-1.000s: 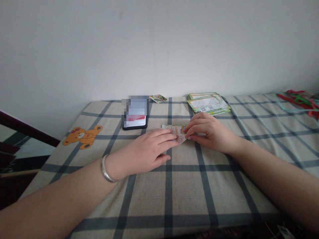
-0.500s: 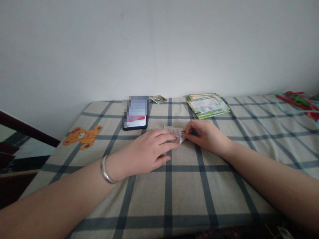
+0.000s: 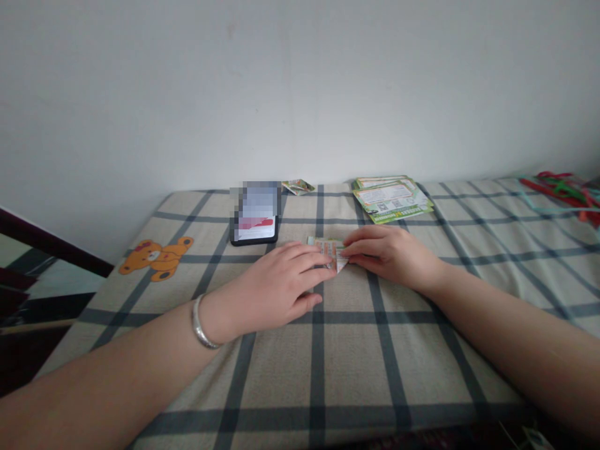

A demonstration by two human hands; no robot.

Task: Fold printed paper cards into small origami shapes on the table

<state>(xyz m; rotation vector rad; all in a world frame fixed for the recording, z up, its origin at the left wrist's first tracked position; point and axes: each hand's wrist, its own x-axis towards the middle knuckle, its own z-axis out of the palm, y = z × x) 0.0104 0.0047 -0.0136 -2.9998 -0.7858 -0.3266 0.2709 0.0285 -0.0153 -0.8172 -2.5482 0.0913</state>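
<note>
A small printed paper slip (image 3: 329,250), partly folded, lies on the plaid cloth (image 3: 347,350) in the middle of the table. My left hand (image 3: 276,284), with a silver bracelet at the wrist, lies flat with its fingertips pressing the slip's left part. My right hand (image 3: 387,253) presses the slip's right edge with fingers held together and stretched out. Most of the slip is hidden under the fingers.
A black phone (image 3: 255,212) lies behind my left hand. A small folded paper piece (image 3: 297,185) and a stack of green-edged leaflets (image 3: 391,199) sit near the wall. Red and green strips (image 3: 565,187) lie at the far right. A bear print (image 3: 157,256) marks the cloth's left side.
My right hand pulled back, pinched the slip's right edge, then laid its fingers flat over it. The slip now looks shorter, folded over. My left hand stayed put.
</note>
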